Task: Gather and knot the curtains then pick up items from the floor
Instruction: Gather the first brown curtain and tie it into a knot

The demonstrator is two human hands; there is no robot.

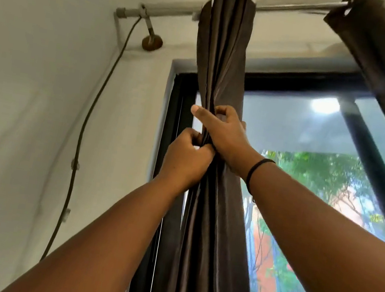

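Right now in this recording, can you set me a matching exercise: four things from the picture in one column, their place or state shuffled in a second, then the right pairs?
Things:
1. left hand
2. right hand
3. gathered curtain
4. cable

Places or states:
A. hangs down the wall from the rod's left end
B. bunched into folds, hanging from the rod
C. the lower grip on the folds
D. the higher grip on the folds, black band at its wrist

Pairs: 1-C, 2-D, 3-B, 4-A
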